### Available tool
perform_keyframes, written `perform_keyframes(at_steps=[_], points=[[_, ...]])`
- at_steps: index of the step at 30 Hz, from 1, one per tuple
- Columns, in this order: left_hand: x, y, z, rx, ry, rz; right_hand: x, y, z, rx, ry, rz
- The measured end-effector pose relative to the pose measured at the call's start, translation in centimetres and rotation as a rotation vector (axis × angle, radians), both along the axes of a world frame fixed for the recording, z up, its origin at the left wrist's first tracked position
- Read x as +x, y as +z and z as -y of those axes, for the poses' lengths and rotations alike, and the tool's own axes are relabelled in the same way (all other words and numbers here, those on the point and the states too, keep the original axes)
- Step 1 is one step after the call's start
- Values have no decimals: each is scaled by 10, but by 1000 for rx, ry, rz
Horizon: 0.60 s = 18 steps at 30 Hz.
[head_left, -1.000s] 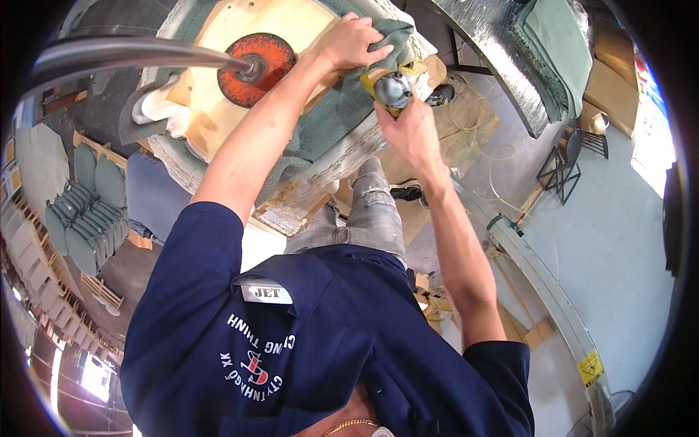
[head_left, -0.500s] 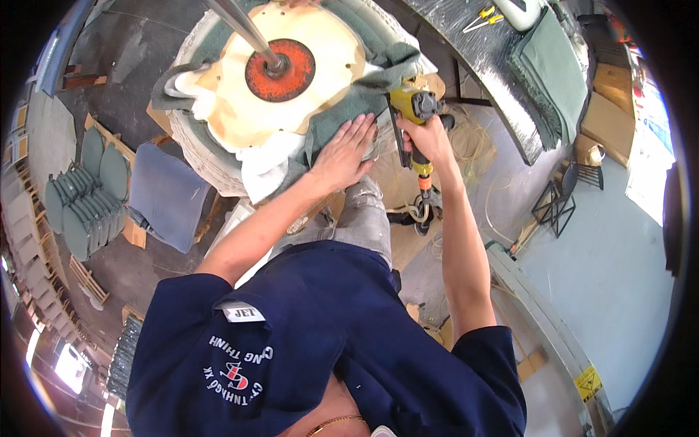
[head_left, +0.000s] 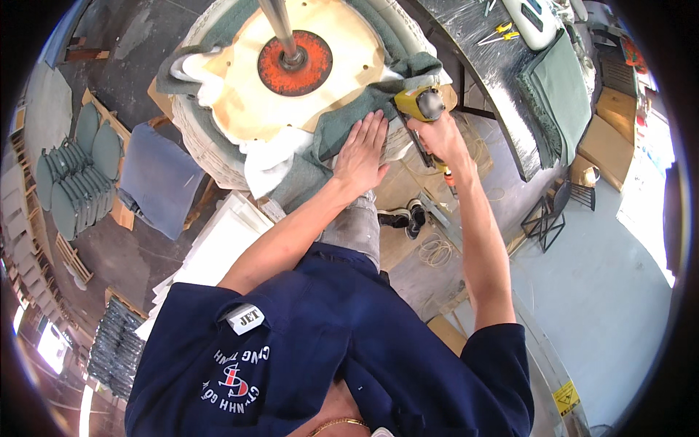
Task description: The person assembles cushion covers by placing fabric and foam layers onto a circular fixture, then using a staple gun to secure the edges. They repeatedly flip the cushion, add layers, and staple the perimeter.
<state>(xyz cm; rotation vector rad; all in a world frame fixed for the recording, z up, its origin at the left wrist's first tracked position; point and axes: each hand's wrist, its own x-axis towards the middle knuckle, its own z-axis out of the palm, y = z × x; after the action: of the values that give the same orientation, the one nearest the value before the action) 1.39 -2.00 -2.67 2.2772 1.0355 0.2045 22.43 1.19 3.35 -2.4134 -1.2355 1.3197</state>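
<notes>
My left hand (head_left: 362,153) lies flat with fingers stretched on dark green fabric (head_left: 341,120), folded over the near right edge of a pale wooden board (head_left: 346,47). In my right hand (head_left: 441,138) is a yellow air staple gun (head_left: 421,104), gripped by its handle. Its nose is by the fabric's right end; whether it touches is hidden. A red disc (head_left: 318,62) on a metal rod (head_left: 278,22) sits against the board's middle. White padding (head_left: 266,162) sticks out at the board's near side, left of my left hand.
A dark, shiny-topped table (head_left: 477,62) stands right, bearing folded green fabric (head_left: 564,87) and yellow-handled scissors (head_left: 502,33). Coiled hose (head_left: 435,251) and dark shoes (head_left: 413,217) show on the floor below. A blue-grey padded panel (head_left: 159,178) and stacked green pads (head_left: 73,182) are left.
The view has shifted, moving the board rightward in the picture. The staple gun has tilted, its handle now more hidden behind my right hand. My left hand stays on the fabric.
</notes>
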Motion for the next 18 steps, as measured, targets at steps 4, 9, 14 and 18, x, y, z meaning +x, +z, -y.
perform_keyframes(at_steps=[4,9,14,18], points=[[-8,5,0,-38,-34,-1,-2,8,5,-82,47,-55],[-43,17,15,-23,-69,-66,-23,14,27,58,138,-69],[-76,18,27,47,-160,-270,-49,16,45,3,-43,-218],[-87,10,27,98,-182,-259,-73,-8,72,243,-30,-26]])
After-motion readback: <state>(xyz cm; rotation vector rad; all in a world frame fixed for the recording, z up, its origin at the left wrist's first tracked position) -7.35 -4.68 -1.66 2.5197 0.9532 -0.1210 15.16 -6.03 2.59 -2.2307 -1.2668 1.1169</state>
